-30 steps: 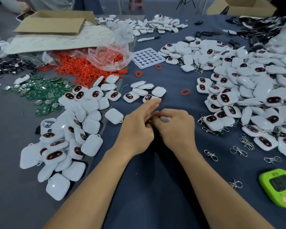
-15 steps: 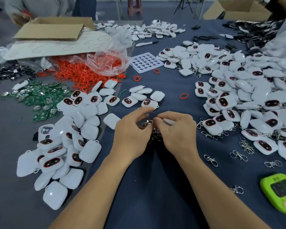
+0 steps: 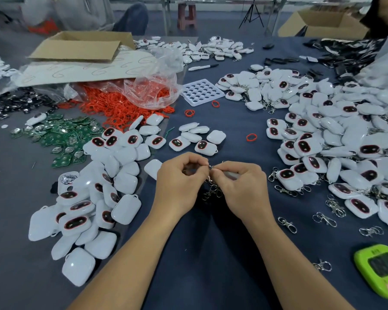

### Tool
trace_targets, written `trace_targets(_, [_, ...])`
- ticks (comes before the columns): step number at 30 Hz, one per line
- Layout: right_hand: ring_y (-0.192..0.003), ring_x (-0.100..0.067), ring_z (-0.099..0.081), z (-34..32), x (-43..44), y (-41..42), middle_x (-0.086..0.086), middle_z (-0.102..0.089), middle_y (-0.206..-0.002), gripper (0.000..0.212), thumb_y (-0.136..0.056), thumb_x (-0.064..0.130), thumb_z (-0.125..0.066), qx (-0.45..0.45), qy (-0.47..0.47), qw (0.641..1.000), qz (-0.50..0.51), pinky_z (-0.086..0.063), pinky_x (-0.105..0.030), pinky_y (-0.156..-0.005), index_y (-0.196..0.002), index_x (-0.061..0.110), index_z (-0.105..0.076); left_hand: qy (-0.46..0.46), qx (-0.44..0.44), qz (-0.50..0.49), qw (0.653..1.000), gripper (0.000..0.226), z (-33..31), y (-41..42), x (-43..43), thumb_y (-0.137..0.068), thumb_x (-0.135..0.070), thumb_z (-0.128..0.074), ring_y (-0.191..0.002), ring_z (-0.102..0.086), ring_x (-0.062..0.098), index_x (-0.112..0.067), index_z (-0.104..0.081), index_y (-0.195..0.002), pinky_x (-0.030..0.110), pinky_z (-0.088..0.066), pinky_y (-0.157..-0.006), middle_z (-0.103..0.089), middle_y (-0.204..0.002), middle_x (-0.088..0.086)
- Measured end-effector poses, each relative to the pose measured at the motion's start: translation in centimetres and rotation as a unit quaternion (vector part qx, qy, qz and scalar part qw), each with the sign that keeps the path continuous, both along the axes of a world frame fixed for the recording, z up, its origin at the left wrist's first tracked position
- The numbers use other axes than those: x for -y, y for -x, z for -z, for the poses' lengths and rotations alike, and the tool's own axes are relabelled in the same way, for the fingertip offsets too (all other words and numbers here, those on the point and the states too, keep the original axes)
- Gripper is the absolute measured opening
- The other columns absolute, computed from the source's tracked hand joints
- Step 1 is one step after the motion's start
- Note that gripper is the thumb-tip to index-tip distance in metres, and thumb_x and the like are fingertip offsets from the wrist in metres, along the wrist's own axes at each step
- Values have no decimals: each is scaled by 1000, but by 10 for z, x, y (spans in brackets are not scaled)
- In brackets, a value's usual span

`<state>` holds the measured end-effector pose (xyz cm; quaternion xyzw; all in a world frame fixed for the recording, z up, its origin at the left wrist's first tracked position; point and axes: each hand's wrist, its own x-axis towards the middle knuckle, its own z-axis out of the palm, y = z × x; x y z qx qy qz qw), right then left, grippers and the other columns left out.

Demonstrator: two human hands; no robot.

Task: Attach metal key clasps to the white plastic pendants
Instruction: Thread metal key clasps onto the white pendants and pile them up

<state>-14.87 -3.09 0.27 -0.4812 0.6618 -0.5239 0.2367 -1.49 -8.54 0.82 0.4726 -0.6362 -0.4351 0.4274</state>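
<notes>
Glossy white plastic pendants (image 3: pixel 126 209) heap on the bench's matt dark-blue cloth (image 3: pixel 211 253); shiny metal key clasps (image 3: pixel 287 224) lower right; matt brown cardboard box (image 3: pixel 81 49) upper left.

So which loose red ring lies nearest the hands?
The lone ring right of the small pendant cluster; the other two lie farther off, beside the white tray.
</notes>
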Motion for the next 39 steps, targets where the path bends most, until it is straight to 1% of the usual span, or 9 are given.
trace_targets(4, [-74,3,-66,1,-1,-8,20,-72,-76,17,-83,21,-83,-40,11,998,50,-44,-4,-70,-92,35,-79,16,-50,-99,994,18,-1,-3,2,-87,-11,-73,-63,-59,-4,-28,-71,-80,7,-45,-62,-69,-70,-19])
trace_targets(8, [-84,7,-57,3,0,-11,22,-62,-94,53,-89,2,-61,-110,30,993,27,-39,-1,-77,-130,34,-65,60,-53,-201,976,12,-4,-8,3,-87,-22,-70,-64,-57,-1,-32,-68,-81,8,-43,-64,-66,-72,-20])
trace_targets(11, [-104,-3,-54,4,5,-12,15,-62,-111,54,-94,-1,-53,-173,-3,984,-34,-33,-3,-92,-138,31,-61,85,-17,-227,970,10,-6,-8,5,-87,-24,-69,-67,-59,1,-32,-66,-81,8,-42,-64,-66,-75,-19])
trace_targets(14, [-116,-12,-47,7,10,-12,6,-67,-125,51,-94,-2,-47,-244,-54,963,-98,-33,-20,-109,-134,23,-65,101,70,-212,969,9,-2,-10,6,-88,-27,-67,-75,-61,4,-34,-65,-82,17,-45,-68,-66,-77,-16])
trace_targets(18, [-91,-4,-46,1,1,-10,18,-74,-102,47,-84,5,-46,-234,-48,962,-132,-29,-4,-87,-113,33,-72,90,160,-177,967,6,2,-7,4,-85,-38,-64,-81,-61,7,-40,-61,-80,37,-52,-74,-67,-81,-13])
trace_targets(22, [-67,-14,-61,-3,-12,-1,12,-72,-78,44,-76,3,-48,-37,-12,985,-168,-45,-20,-60,-95,31,-77,95,172,-113,974,19,2,-3,3,-83,-31,-71,-82,-63,6,-48,-63,-84,38,-53,-78,-67,-82,-11])
trace_targets(25, [-86,-20,-71,-3,-12,5,10,-79,-93,42,-83,0,-53,95,40,994,-36,-54,-27,-73,-96,31,-78,97,194,-80,973,28,2,-1,2,-83,-28,-73,-83,-62,3,-53,-62,-91,33,-53,-78,-67,-81,-14])
trace_targets(30, [-67,-4,-65,1,-7,-5,18,-72,-74,17,-87,15,-74,-11,-11,999,33,-43,-10,-59,-84,32,-74,111,166,-7,980,37,1,-2,-1,-80,-18,-74,-80,-62,-11,-53,-66,-69,6,-45,-72,-68,-82,-34])
trace_targets(39, [-58,-7,-64,0,-9,-7,13,-71,-65,20,-86,14,-77,-2,-21,999,48,-45,-11,-54,-74,30,-76,34,69,47,996,32,2,-5,2,-82,-8,-78,-75,-72,-5,-40,-77,-74,6,-50,-67,-75,-77,-22])
